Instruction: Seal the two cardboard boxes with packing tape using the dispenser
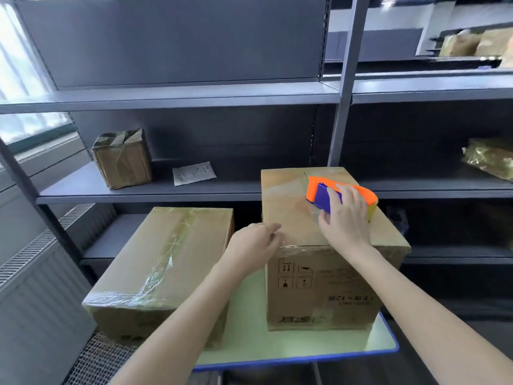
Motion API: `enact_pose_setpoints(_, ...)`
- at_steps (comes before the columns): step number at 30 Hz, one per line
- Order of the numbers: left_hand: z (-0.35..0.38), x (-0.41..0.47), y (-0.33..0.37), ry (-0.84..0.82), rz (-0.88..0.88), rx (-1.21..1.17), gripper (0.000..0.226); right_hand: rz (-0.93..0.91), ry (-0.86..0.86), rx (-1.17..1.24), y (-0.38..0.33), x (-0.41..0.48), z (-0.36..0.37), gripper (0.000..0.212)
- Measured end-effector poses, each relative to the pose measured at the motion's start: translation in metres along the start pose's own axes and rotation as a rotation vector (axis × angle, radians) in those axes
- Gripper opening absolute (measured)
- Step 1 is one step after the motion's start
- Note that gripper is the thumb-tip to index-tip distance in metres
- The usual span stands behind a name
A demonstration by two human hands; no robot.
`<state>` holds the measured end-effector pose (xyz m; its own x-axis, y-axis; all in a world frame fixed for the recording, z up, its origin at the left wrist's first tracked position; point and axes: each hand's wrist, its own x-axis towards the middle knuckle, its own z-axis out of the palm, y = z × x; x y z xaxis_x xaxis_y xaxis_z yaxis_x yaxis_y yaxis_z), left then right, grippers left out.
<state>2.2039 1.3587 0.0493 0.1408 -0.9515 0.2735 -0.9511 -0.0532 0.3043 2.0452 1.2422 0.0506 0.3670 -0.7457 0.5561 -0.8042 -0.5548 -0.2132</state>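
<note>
Two hands, one dispenser, two boxes, one table.

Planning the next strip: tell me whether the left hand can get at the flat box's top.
Probably yes. The left hand rests on the tall box edge, empty, and the flat box lies right beside it, top uncovered.

Tall box upright, orange-purple dispenser on top; low box taped, just left.
</note>
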Motion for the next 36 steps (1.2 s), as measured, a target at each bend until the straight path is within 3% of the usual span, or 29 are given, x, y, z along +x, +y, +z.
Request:
enact_pose_setpoints(3,-0.027,-0.002,-0.024,0.061,-0.060,0.029,0.036,-0.073,-0.093,0.133,-0.025,0.003,-0.006,0.040)
enact_pose_setpoints(8,-0.053,-0.001,-0.053,0.104,-0.191,0.077,0.034,-0.262,-0.280,0.094,-0.071,0.017,-0.007,0.039)
enact_pose_setpoints(15,-0.040,-0.016,-0.084,-0.258,-0.237,0.225,0.044,-0.308,-0.660,0.015,-0.094,0.008,0.034,0.049)
enact_pose_setpoints(21,-0.041,-0.026,-0.094,-0.242,-0.292,0.243,0.040,-0.330,-0.665,-0.062,-0.095,-0.001,0.039,0.049)
enact_pose_setpoints(36,-0.051,-0.011,-0.072,-0.160,-0.231,0.235,0.037,-0.314,-0.674,0.092,-0.089,-0.004,0.025,0.043)
